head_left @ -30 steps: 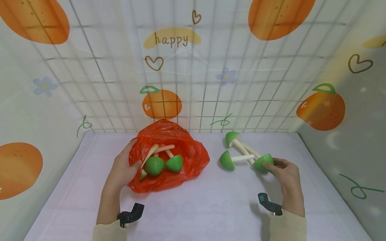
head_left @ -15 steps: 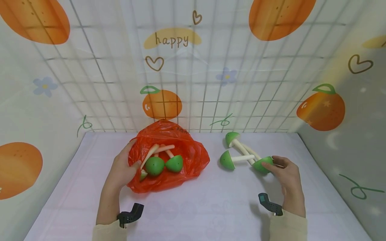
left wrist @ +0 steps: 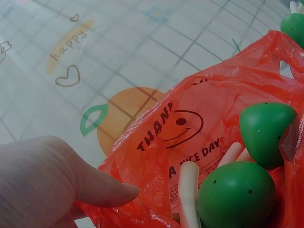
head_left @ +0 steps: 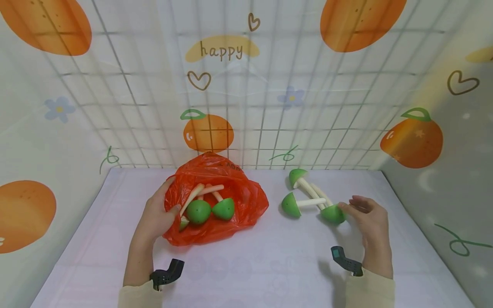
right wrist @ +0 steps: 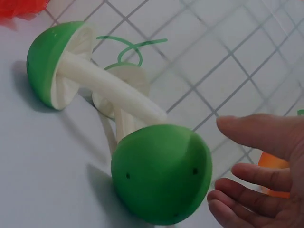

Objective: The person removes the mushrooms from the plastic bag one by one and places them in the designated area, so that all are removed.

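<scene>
My left hand (head_left: 155, 214) grips the left edge of a red plastic bag (head_left: 248, 205), its thumb over the rim in the left wrist view. Inside the bag lie several toy mushrooms, among them one with a round green cap (left wrist: 236, 194) and another green-capped mushroom (head_left: 223, 209). To the right, my right hand (head_left: 369, 218) hovers beside the green cap of a loose mushroom (head_left: 333, 214). In the right wrist view its fingers are spread and apart from that cap (right wrist: 161, 175). Two more mushrooms lie close by: a left one (head_left: 291, 205) and a back one (head_left: 298, 176).
A pale cloth (head_left: 262, 265) covers the table. Behind and at the sides stand curtain walls (head_left: 269, 77) printed with oranges, hearts and a grid. Each wrist wears a black camera, one on the left (head_left: 167, 273) and one on the right (head_left: 346, 261).
My right hand has let go of the nearest mushroom and drawn slightly to the right. That mushroom's cap has shifted a little left and toward me. The left hand stays on the bag.
</scene>
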Demonstrator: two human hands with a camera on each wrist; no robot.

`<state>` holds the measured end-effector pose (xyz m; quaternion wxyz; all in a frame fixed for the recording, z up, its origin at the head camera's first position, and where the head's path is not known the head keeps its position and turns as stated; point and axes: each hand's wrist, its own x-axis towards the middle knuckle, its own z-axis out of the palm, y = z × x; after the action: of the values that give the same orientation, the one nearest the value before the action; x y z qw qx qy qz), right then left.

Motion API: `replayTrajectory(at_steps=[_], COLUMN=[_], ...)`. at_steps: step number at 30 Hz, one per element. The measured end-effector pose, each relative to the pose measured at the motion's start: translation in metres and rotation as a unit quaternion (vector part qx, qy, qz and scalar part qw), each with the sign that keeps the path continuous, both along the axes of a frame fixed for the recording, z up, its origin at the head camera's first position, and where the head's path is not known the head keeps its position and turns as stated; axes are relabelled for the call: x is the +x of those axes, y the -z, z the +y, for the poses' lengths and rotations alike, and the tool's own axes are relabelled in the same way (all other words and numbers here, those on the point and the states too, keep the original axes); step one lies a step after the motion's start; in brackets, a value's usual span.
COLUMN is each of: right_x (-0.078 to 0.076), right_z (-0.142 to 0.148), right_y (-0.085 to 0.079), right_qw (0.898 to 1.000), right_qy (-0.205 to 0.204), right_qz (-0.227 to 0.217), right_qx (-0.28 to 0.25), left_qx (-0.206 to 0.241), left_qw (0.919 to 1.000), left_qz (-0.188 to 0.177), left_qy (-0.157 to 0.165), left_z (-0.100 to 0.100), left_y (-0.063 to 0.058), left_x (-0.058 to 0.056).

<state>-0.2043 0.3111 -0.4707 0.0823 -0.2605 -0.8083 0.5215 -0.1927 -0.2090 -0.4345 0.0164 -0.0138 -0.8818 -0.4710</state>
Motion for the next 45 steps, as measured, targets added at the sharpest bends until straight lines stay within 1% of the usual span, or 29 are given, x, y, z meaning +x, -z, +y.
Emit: replayTrajectory(at_steps=[3,6,12,17,21,26,31,35,37,42,45], right_x=[-0.001,-0.002,-0.003,-0.005,-0.007,-0.009,-0.009,-0.007,-0.007,-0.008,-0.009], right_z=[-0.002,-0.006,-0.017,-0.032,-0.047,-0.068,-0.089,-0.107,-0.116,-0.138,-0.152], right_y=[-0.004,-0.009,-0.017,-0.022,-0.027,-0.032,-0.039,-0.044,-0.044,-0.044,-0.045], right_qw=[1.000,1.000,0.999,0.997,0.993,0.984,0.974,0.968,0.965,0.957,0.949], right_qy=[0.012,0.014,0.002,-0.009,-0.043,-0.102,-0.159,-0.187,-0.198,-0.226,-0.244], right_qz=[0.005,0.014,0.052,0.078,0.109,0.146,0.162,0.169,0.170,0.182,0.199], right_qx=[0.005,0.005,-0.004,0.001,0.007,0.001,-0.007,-0.015,-0.010,-0.011,-0.025], left_qx=[0.001,0.000,-0.002,-0.003,-0.007,-0.005,-0.006,-0.006,-0.007,-0.002,0.003], left_qw=[1.0000,1.0000,1.0000,1.0000,0.9999,1.0000,0.9999,0.9998,0.9997,0.9999,1.0000], left_qz=[0.001,0.003,0.008,0.004,0.007,0.007,0.015,0.021,0.023,0.014,0.009], left_qy=[0.001,0.001,0.003,0.002,0.002,-0.003,-0.003,0.002,0.003,-0.001,-0.003], left_z=[0.000,-0.001,-0.002,-0.002,-0.004,-0.005,-0.006,-0.005,-0.005,-0.004,-0.003], left_y=[0.000,0.000,0.000,-0.001,-0.001,-0.001,-0.002,-0.004,-0.004,-0.003,-0.001], left_x=[0.000,0.000,-0.001,-0.002,-0.002,-0.002,-0.002,-0.002,-0.002,-0.001,-0.001])
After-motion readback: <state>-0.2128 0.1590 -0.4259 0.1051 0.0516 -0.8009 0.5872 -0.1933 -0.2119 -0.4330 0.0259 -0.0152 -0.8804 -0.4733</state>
